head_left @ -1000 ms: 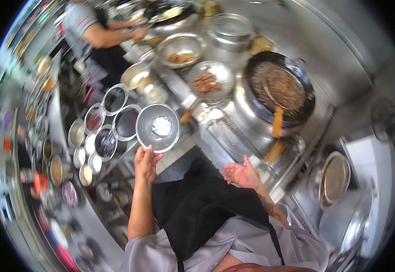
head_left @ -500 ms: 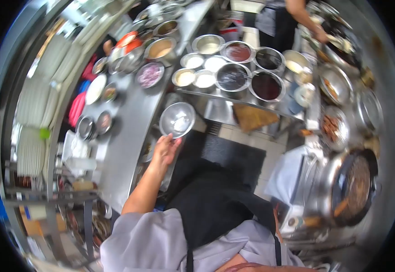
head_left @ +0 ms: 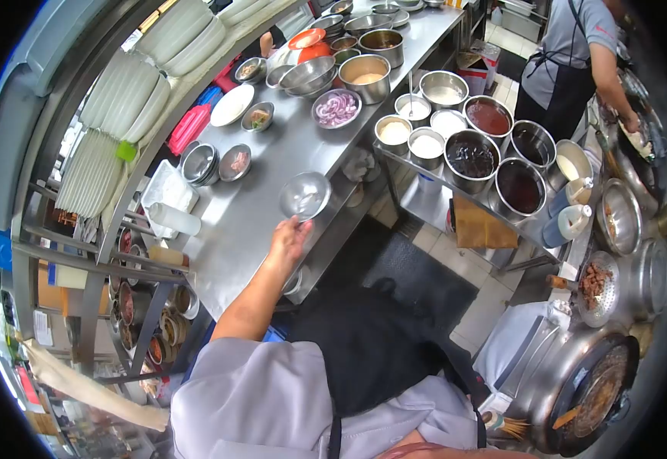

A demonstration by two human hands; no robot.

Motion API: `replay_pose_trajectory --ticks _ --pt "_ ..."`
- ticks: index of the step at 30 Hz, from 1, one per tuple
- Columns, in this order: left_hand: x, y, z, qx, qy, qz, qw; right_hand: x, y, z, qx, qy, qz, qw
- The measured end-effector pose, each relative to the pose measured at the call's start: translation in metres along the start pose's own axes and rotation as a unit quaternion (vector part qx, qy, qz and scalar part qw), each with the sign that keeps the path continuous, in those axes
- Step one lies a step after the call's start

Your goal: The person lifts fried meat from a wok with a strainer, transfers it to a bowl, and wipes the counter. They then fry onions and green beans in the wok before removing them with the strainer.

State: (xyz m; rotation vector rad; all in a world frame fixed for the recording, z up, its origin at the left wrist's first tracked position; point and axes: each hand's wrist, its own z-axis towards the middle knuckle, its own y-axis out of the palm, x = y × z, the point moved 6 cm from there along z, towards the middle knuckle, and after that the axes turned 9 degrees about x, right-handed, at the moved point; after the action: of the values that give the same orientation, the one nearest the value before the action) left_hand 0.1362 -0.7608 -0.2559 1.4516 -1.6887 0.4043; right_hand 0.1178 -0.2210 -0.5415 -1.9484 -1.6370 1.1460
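My left hand [head_left: 290, 241] pinches the near rim of an empty-looking metal bowl [head_left: 305, 196], held out over the front edge of the steel counter [head_left: 226, 252]. Further along that counter are a bowl of sliced purple onion [head_left: 336, 109], a small bowl with pale pink pieces [head_left: 235, 163], a stack of small metal bowls [head_left: 199, 164] and a white oval plate [head_left: 232, 105]. My right hand is out of sight; the black apron and grey sleeves fill the bottom of the view.
Metal pots of sauces [head_left: 472, 154] stand on a lower steel stand. At the right are a wok [head_left: 593, 390], a perforated bowl of browned meat [head_left: 597, 288] and squeeze bottles [head_left: 567, 225]. A co-worker [head_left: 563, 61] stands at the back right. Stacked plates [head_left: 88, 174] line the left shelf.
The view has turned leftward, so the scene sits further right and looks sharper. The bowl in my left hand is now over the counter edge rather than over the floor beside it.
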Motion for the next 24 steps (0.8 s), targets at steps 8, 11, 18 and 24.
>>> replay_pose_trajectory --ticks 8,11,18,24 --pt "0.024 -0.051 0.073 0.138 0.025 -0.177 0.974 -0.04 -0.083 0.035 0.041 -0.009 -0.043 0.998" --pt "0.031 -0.063 0.08 0.138 0.031 -0.184 0.973 -0.064 -0.104 0.052 0.045 -0.019 -0.069 0.996" --pt "0.072 -0.111 0.083 0.134 -0.008 -0.234 0.963 -0.124 -0.123 0.089 0.038 -0.044 -0.11 0.992" --pt "0.087 -0.044 0.119 -0.049 -0.011 -0.127 0.991 -0.183 -0.122 0.107 0.031 -0.067 -0.119 0.99"
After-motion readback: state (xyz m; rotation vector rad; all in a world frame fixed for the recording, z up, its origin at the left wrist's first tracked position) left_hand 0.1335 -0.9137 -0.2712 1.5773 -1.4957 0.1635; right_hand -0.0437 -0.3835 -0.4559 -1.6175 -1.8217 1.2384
